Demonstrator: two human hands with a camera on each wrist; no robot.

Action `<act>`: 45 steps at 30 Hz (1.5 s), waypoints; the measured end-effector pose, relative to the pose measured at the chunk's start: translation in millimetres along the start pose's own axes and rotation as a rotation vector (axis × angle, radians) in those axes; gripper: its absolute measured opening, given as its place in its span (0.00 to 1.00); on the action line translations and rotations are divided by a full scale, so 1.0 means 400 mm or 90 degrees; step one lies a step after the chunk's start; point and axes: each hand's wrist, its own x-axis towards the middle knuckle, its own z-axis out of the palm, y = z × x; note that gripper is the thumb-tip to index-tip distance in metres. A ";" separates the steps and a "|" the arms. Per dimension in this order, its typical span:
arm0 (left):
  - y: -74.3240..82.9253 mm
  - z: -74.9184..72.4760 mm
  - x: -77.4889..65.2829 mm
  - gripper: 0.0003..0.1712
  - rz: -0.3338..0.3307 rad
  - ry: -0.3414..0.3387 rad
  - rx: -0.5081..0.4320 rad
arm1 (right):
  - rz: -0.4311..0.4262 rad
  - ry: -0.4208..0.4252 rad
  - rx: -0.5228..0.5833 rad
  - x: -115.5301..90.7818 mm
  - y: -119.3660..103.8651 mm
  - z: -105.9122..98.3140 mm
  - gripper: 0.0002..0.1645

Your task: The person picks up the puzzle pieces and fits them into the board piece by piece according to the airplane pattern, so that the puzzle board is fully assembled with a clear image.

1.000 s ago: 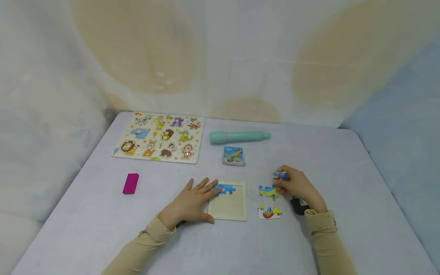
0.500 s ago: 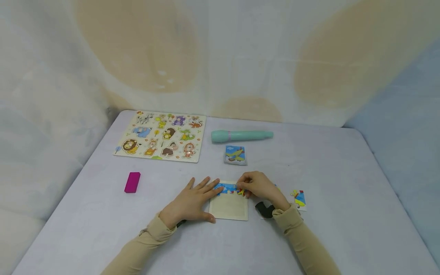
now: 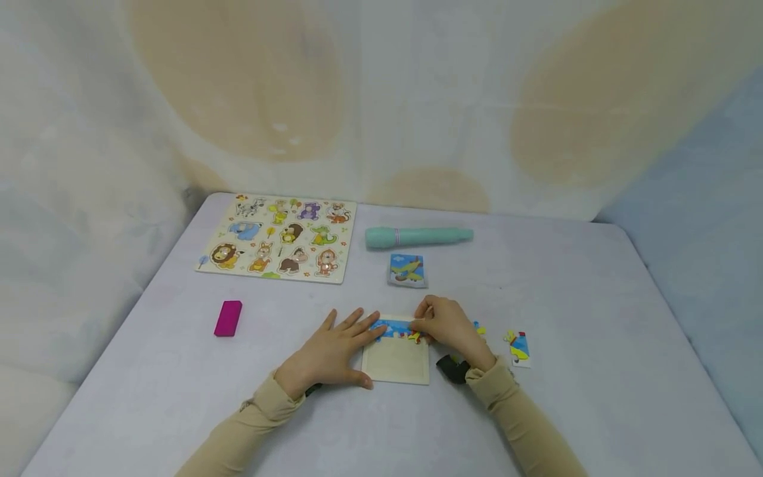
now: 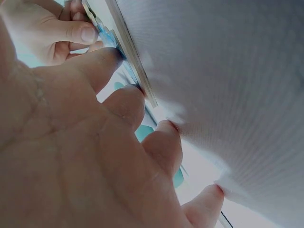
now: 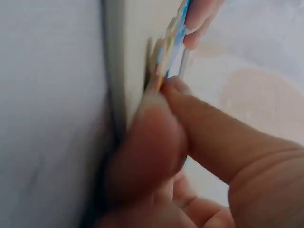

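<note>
In the head view my left hand (image 3: pixel 330 354) lies with fingers spread, its fingertips on the left side of a small wooden puzzle tray (image 3: pixel 395 363). Blue jigsaw pieces (image 3: pixel 393 327) fill part of the tray's top row, beside those fingertips. At the top right corner my right hand (image 3: pixel 450 328) pinches a jigsaw piece (image 3: pixel 415 337) with red and yellow on it. Thumb and forefinger hold its edge (image 5: pixel 160 78) in the right wrist view; whether it lies flat in the tray I cannot tell. The left wrist view shows the left fingers touching the tray edge (image 4: pixel 135 61).
Loose jigsaw pieces lie to the right, one (image 3: pixel 518 349) in sight and another (image 3: pixel 479 328) partly behind the right hand. Beyond the tray are a small airplane picture pack (image 3: pixel 407 270), a mint-green tube (image 3: pixel 420 237) and an animal puzzle board (image 3: pixel 277 238). A magenta block (image 3: pixel 228 318) sits left.
My right hand has carried the jigsaw piece left from the loose pieces to the tray's top right corner, shifting only slightly in the last half second. My left hand has stayed in place.
</note>
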 end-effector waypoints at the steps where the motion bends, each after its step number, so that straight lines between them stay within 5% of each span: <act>1: 0.000 0.001 0.000 0.57 -0.002 -0.002 0.001 | 0.009 0.008 -0.012 -0.001 -0.001 0.003 0.12; 14: -0.003 0.010 0.003 0.57 -0.006 0.004 0.004 | 0.000 0.021 -0.130 -0.006 -0.015 0.025 0.10; 21: -0.006 0.029 -0.001 0.57 -0.003 0.007 -0.015 | -0.085 -0.032 -0.010 -0.014 0.052 -0.032 0.09; 30: -0.007 0.017 -0.010 0.57 -0.010 -0.002 -0.013 | -0.062 0.007 -0.016 -0.093 0.152 -0.112 0.19; 36: -0.008 0.010 -0.012 0.57 -0.002 0.006 -0.010 | -0.098 0.004 -0.108 -0.098 0.137 -0.105 0.19; 41: -0.005 0.006 -0.009 0.56 0.006 0.013 -0.008 | -0.064 -0.022 -0.111 -0.100 0.125 -0.111 0.07; 45: -0.004 0.005 -0.006 0.56 0.011 0.013 -0.007 | -0.072 -0.043 -0.082 -0.095 0.106 -0.115 0.10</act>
